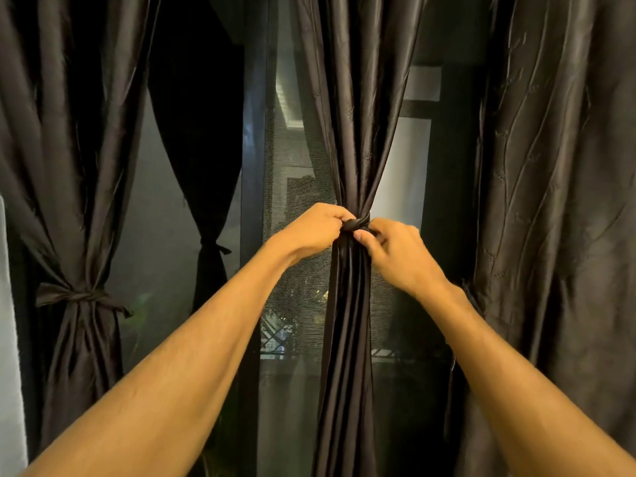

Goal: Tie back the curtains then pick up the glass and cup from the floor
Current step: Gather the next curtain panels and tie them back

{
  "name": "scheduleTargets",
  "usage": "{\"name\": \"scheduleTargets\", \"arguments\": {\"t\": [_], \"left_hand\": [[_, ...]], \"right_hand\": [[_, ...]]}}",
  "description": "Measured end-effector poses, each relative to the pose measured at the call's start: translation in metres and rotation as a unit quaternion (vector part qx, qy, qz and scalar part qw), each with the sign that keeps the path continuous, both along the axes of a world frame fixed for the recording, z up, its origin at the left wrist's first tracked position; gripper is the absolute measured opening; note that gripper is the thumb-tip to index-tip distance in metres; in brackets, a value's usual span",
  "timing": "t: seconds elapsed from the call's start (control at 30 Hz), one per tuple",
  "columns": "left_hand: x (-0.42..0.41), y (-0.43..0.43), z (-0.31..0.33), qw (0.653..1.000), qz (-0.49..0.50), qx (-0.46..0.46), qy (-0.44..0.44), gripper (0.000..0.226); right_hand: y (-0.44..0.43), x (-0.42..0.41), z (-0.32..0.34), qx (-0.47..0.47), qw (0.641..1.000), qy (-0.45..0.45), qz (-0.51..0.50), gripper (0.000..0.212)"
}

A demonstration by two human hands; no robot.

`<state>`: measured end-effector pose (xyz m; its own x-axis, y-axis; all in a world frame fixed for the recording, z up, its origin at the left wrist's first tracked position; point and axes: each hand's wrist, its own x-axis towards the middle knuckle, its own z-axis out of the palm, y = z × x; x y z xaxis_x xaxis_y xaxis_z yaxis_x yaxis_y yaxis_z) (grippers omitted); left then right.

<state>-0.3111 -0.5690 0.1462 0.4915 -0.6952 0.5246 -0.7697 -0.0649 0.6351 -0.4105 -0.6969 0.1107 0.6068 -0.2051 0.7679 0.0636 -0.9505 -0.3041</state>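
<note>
A dark brown satin curtain (351, 132) hangs in the middle, gathered into a narrow bundle. A dark tie band (355, 224) wraps it at the waist. My left hand (311, 232) grips the band from the left. My right hand (395, 253) pinches it from the right, with its thumb under the knot. The left curtain (79, 166) is cinched with a knotted tie (81, 297). A further curtain (564, 201) hangs loose on the right. No glass or cup is in view; the floor is hidden.
Behind the curtains is a dark window with a mesh screen (292, 270) and a vertical frame post (253, 166). Another tied dark curtain (206, 201) hangs beyond the glass. A pale wall edge (10, 339) shows at far left.
</note>
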Motion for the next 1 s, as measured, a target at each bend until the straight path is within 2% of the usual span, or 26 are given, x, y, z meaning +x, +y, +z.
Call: {"name": "scheduleTargets", "arguments": {"t": [0.1, 0.23, 0.37, 0.47, 0.63, 0.87, 1.0], "left_hand": [[0.002, 0.007, -0.002, 0.998, -0.041, -0.008, 0.039, 0.033], [0.003, 0.012, -0.008, 0.991, -0.052, -0.122, 0.034, 0.013], [0.005, 0.01, -0.011, 0.977, -0.049, -0.202, 0.05, 0.009], [0.01, 0.011, -0.013, 0.972, -0.047, -0.224, 0.057, 0.003], [0.023, 0.015, -0.022, 0.968, -0.026, -0.243, 0.058, 0.007], [0.034, 0.022, -0.024, 0.969, -0.002, -0.244, 0.04, 0.006], [0.029, 0.016, -0.029, 0.96, 0.011, -0.27, 0.069, 0.004]], "right_hand": [[-0.001, -0.008, 0.009, 0.009, 0.999, 0.031, 0.011, 0.03], [-0.005, -0.015, 0.022, 0.027, 0.996, 0.08, 0.02, 0.033], [-0.01, -0.023, 0.039, 0.008, 0.994, 0.108, 0.022, 0.036], [-0.019, -0.031, 0.051, -0.004, 0.991, 0.132, 0.026, 0.034], [-0.035, -0.038, 0.057, -0.011, 0.985, 0.167, 0.029, 0.034], [-0.048, -0.035, 0.057, -0.003, 0.985, 0.17, 0.042, 0.031], [-0.05, -0.023, 0.045, 0.017, 0.987, 0.157, 0.038, 0.029]]}}
